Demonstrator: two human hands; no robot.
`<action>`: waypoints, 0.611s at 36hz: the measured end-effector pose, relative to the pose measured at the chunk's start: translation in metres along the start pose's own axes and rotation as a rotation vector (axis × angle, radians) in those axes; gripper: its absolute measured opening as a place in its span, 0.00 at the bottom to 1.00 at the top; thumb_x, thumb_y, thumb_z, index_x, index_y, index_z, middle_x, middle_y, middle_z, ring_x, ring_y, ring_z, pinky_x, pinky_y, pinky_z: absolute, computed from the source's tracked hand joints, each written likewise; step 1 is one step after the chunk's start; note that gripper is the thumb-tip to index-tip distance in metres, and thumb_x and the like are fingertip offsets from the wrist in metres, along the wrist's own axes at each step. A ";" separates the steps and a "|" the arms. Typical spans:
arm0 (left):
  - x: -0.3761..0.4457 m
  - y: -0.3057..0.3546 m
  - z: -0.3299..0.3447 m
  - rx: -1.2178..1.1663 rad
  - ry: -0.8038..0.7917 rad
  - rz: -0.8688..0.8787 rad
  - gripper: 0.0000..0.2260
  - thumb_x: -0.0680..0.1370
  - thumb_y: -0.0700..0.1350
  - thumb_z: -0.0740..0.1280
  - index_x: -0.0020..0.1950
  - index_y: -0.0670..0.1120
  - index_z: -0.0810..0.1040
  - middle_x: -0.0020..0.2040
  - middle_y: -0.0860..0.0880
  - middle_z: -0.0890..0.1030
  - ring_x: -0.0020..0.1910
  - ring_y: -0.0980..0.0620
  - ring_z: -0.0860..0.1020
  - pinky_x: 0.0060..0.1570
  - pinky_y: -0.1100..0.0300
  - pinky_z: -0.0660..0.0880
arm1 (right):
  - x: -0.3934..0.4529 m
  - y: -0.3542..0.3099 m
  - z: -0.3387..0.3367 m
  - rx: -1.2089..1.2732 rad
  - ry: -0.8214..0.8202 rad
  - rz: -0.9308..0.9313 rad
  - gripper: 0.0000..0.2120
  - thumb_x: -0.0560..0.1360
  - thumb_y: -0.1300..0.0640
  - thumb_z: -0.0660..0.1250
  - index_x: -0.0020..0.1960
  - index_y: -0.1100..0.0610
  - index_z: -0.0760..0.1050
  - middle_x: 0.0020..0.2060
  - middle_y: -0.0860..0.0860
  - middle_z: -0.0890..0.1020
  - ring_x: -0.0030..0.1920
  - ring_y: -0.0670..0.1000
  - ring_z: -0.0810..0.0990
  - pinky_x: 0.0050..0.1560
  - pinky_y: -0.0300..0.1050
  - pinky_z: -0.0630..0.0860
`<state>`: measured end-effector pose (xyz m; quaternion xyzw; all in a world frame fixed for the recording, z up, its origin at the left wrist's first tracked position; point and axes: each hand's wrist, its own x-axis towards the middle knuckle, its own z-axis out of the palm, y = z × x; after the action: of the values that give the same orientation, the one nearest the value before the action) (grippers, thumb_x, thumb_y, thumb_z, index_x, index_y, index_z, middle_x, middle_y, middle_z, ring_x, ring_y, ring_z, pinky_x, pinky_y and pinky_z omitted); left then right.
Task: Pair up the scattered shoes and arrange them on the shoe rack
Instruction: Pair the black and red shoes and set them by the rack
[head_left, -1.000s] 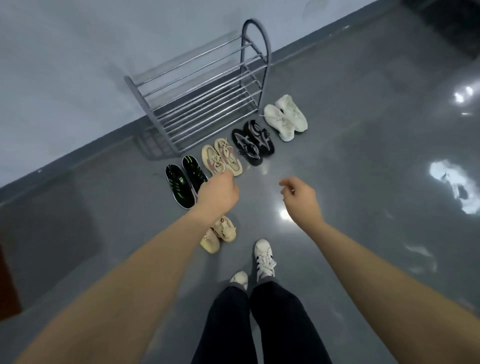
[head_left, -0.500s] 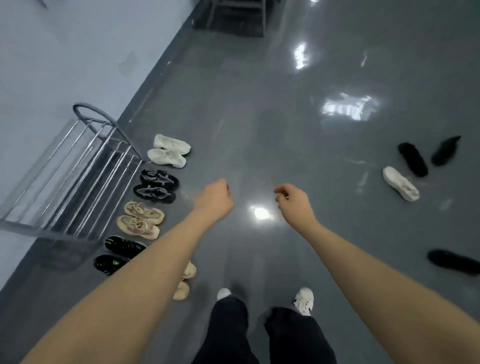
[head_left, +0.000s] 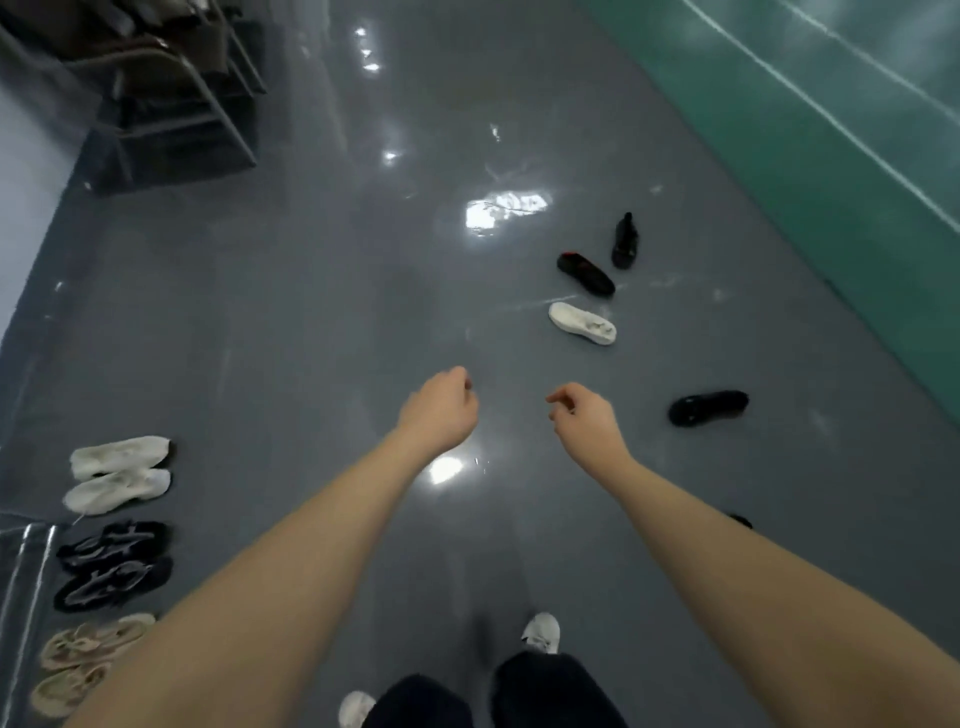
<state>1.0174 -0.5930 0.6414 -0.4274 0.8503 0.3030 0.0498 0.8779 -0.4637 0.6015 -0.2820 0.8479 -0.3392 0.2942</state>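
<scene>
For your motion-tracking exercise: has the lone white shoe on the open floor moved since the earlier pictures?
No. The white shoe lies just below the same black shoe, as half a second ago. Only the camera has turned; its shift in the picture is not its own.

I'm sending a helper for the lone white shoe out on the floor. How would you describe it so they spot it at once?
Start at the green floor strip on the right and look to the grey floor beside it, where loose shoes lie scattered. The white shoe lies just nearer than two black shoes. It is the only pale one in that cluster and has no partner beside it.
</scene>
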 end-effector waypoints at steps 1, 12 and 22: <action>0.009 0.018 0.008 0.003 -0.010 0.020 0.12 0.80 0.44 0.56 0.61 0.43 0.72 0.58 0.44 0.77 0.57 0.43 0.74 0.58 0.51 0.71 | 0.005 0.011 -0.016 -0.008 0.012 0.012 0.11 0.76 0.61 0.54 0.50 0.52 0.74 0.42 0.52 0.79 0.40 0.57 0.78 0.42 0.55 0.77; 0.067 0.192 0.088 0.099 -0.178 0.304 0.12 0.79 0.45 0.56 0.60 0.43 0.72 0.56 0.45 0.77 0.56 0.44 0.75 0.56 0.49 0.73 | 0.013 0.121 -0.151 0.077 0.264 0.241 0.10 0.76 0.60 0.55 0.49 0.50 0.74 0.42 0.53 0.80 0.42 0.57 0.80 0.46 0.57 0.78; 0.113 0.312 0.152 0.226 -0.365 0.561 0.12 0.80 0.45 0.56 0.61 0.44 0.72 0.56 0.45 0.76 0.56 0.44 0.74 0.56 0.50 0.73 | 0.010 0.194 -0.222 0.100 0.457 0.457 0.12 0.77 0.59 0.55 0.54 0.52 0.75 0.47 0.51 0.80 0.44 0.54 0.79 0.45 0.50 0.75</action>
<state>0.6830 -0.4463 0.6268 -0.1077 0.9399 0.2801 0.1630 0.6641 -0.2614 0.5870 0.0138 0.9156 -0.3601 0.1782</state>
